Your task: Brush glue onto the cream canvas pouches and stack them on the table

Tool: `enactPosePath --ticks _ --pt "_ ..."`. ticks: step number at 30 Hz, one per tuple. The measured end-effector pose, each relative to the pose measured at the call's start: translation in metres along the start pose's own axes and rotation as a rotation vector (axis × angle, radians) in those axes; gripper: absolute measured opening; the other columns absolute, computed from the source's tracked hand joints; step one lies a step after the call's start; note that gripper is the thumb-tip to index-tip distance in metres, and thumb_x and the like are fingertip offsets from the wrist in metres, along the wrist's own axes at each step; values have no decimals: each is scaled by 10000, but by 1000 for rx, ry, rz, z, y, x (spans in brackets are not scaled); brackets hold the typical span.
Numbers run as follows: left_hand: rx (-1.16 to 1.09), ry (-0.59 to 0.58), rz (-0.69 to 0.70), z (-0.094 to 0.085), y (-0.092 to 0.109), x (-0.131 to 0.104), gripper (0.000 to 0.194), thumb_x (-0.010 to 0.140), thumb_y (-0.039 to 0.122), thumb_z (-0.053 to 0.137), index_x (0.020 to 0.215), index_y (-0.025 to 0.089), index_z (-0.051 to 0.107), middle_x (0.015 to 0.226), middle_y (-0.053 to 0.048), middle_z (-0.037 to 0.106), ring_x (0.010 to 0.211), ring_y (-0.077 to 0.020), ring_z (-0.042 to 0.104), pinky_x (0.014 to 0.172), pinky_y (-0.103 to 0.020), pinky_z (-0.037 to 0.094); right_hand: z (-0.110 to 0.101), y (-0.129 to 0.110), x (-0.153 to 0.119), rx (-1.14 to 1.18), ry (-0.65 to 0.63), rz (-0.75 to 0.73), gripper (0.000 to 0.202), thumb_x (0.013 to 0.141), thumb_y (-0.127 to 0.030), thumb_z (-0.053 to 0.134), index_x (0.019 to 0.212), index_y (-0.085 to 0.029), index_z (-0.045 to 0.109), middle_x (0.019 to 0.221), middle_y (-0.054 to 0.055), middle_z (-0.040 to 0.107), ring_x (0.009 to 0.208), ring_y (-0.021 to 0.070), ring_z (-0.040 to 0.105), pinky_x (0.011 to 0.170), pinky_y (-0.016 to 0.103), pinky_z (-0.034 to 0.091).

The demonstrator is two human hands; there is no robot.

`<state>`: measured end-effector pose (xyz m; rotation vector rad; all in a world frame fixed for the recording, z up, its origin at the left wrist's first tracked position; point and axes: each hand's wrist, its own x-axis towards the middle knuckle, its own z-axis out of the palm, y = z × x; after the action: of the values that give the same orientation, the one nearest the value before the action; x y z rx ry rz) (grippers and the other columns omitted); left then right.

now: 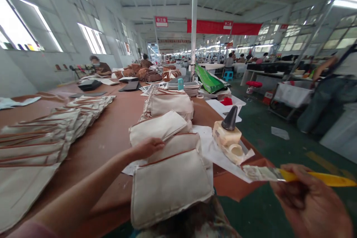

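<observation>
My right hand (309,197) grips a paintbrush (323,179) by its yellow handle, its whitish bristles pointing left toward the table edge. My left hand (149,147) is closed on the edge of a cream fabric pouch (157,128), which lies tilted on a row of similar pieces. The nearest cream piece (171,187), edged with brown, overhangs the table's front edge above my lap. Between the pile and the brush stands a yellowish glue container (227,134) with a dark cone-shaped nozzle on top. A whitish ring-shaped piece sits beside it on white paper.
Overlapping cream pieces (64,122) run along the left of the brown-covered table (111,134). Brown bundles (142,72), a turquoise item (180,84) and a green bag (209,78) lie farther back. A person stands at the far right; others sit at distant stations.
</observation>
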<state>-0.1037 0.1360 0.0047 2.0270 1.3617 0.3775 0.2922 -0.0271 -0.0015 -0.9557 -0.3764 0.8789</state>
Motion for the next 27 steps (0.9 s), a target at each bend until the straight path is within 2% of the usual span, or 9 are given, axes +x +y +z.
enactPosePath --ticks 2,4,6,8,10,13,17,23,27 --pt "61 3 4 39 6 17 316 826 505 643 803 199 717 791 -21 685 793 -195 610 742 -259 461 18 13 -2 39 35 34 352 615 -313 923 757 -151 645 537 -62 397 418 43 303 370 108 358" --pt "127 14 -7 75 14 37 260 861 424 610 828 190 720 901 -68 702 877 -224 631 801 -291 462 28 27 -3 32 14 45 358 622 -309 931 738 -163 627 526 -61 415 408 47 300 350 113 323" --pt "189 31 -45 100 21 56 277 892 378 553 820 169 719 949 -121 701 922 -265 643 821 -337 462 29 40 -1 4 -43 45 341 665 -315 916 719 -170 611 512 -55 435 400 57 319 351 126 319" --pt "234 32 -95 114 25 70 320 896 388 529 788 156 721 917 -149 702 907 -297 657 793 -365 467 26 52 2 -22 -89 34 327 690 -316 900 725 -170 610 506 -49 454 401 66 348 354 130 315" --pt "253 10 -122 120 27 77 324 862 412 565 755 154 730 863 -145 708 870 -305 666 752 -357 466 23 60 7 -46 -108 9 336 690 -328 901 741 -167 610 506 -46 467 398 67 355 353 130 310" --pt "224 -47 -83 122 28 78 245 796 376 630 791 170 763 842 -98 726 833 -260 663 705 -300 441 23 69 17 -73 -134 -42 355 717 -380 892 776 -161 618 511 -48 471 391 66 351 341 130 294" --pt "122 -103 -12 126 30 68 264 792 343 610 926 187 776 848 -30 729 792 -186 632 645 -242 395 27 78 29 -87 -162 -99 377 755 -442 865 809 -163 617 512 -50 468 386 71 349 335 137 281" --pt "-14 -145 3 124 38 50 300 767 344 587 892 120 742 745 -25 661 676 -161 542 567 -240 341 25 81 32 -120 -198 -152 331 802 -417 825 811 -162 615 501 -59 443 386 69 329 346 142 278" --pt "-125 -233 40 119 50 34 357 810 365 563 1011 133 747 843 -23 699 693 -151 549 590 -227 368 19 79 29 -178 -231 -174 317 846 -433 782 857 -174 600 510 -66 440 394 83 331 346 149 275"
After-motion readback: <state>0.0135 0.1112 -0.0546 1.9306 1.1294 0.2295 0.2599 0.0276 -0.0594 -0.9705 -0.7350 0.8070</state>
